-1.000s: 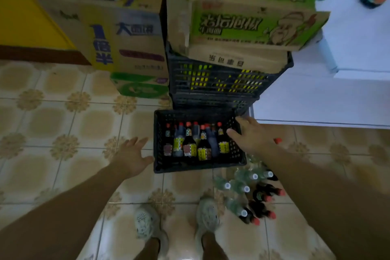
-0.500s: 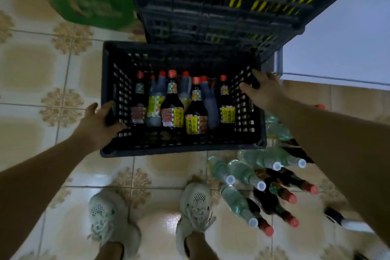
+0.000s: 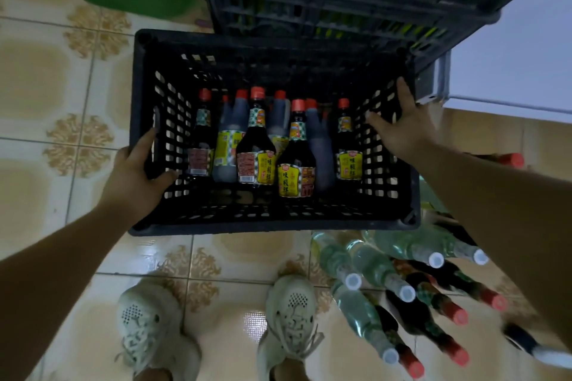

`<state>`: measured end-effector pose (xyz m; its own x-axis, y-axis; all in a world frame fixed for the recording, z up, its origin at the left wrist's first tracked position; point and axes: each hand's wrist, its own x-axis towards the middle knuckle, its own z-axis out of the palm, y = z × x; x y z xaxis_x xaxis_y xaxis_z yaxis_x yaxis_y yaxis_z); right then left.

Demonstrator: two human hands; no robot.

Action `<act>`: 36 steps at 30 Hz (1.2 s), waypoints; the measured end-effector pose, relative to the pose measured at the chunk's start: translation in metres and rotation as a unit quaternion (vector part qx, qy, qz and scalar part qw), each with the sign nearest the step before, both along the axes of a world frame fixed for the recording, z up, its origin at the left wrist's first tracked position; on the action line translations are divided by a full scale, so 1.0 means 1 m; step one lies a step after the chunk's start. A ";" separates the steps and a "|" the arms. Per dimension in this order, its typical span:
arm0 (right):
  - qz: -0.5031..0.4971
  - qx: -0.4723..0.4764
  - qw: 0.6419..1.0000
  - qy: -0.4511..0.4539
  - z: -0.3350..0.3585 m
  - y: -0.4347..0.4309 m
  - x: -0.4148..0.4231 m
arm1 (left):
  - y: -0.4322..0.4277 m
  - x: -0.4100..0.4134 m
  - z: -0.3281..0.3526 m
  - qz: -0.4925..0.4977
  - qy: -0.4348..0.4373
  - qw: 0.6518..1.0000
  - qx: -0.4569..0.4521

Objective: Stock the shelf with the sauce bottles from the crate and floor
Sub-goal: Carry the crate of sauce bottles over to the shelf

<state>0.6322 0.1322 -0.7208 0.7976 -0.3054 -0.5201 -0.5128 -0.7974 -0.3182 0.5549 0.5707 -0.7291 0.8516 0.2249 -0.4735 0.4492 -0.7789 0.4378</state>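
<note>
The crate [image 3: 272,224] sits on the floor [image 3: 37,86] with the sauce bottles [image 3: 257,145] upright inside. The left hand [image 3: 133,182] grips the left wall, thumb hooked inside. The right hand [image 3: 402,130] lies on the right rim, thumb and forefinger spread; whether its other fingers curl under I cannot tell. Before any lift, both hands probably want a full hold at matching heights. Keep the crate level so nothing topples, and step clear of the loose bottles [image 3: 402,288] lying beside the right shoe [image 3: 291,312].
</note>
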 end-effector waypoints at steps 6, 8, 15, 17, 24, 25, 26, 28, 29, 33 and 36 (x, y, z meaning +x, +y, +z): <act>-0.025 -0.008 1.000 -0.012 0.010 0.009 -0.003 | 0.002 -0.001 -0.003 0.036 -0.011 0.998 -0.048; -0.025 -0.024 0.999 -0.009 0.012 0.012 -0.002 | 0.002 -0.001 -0.002 0.059 -0.009 0.995 -0.079; -0.091 0.034 0.994 -0.047 0.017 0.015 -0.003 | 0.002 0.004 -0.005 0.091 -0.015 0.989 -0.115; -0.088 0.034 0.994 -0.058 0.019 0.017 -0.005 | 0.005 0.005 -0.005 0.106 -0.019 0.986 -0.124; -0.062 0.001 0.996 -0.064 0.045 0.041 -0.004 | 0.032 0.003 0.023 0.112 -0.026 0.989 -0.096; -0.056 0.001 0.997 -0.061 0.053 0.046 -0.004 | 0.038 0.001 0.033 0.107 -0.024 0.990 -0.088; -0.049 0.002 0.997 -0.059 0.062 0.052 -0.004 | 0.045 0.000 0.043 0.101 -0.023 0.991 -0.079; -0.041 0.001 0.998 -0.055 0.083 0.063 -0.006 | 0.059 0.000 0.071 0.090 -0.022 0.993 -0.070; -0.040 0.000 0.998 -0.052 0.097 0.069 -0.008 | 0.066 0.000 0.088 0.089 -0.018 0.994 -0.067; -0.039 0.023 0.998 -0.045 0.168 0.096 -0.015 | 0.096 0.000 0.172 0.063 -0.016 0.997 -0.050; -0.057 0.041 0.995 -0.067 0.234 0.116 -0.026 | 0.117 0.004 0.244 0.050 -0.021 0.997 -0.049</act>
<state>0.6065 0.2480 -0.4869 0.8243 -0.3582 -0.4384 -0.5465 -0.7055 -0.4513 0.5589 0.6872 -0.4856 0.8470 0.2642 -0.4612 0.5020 -0.6830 0.5306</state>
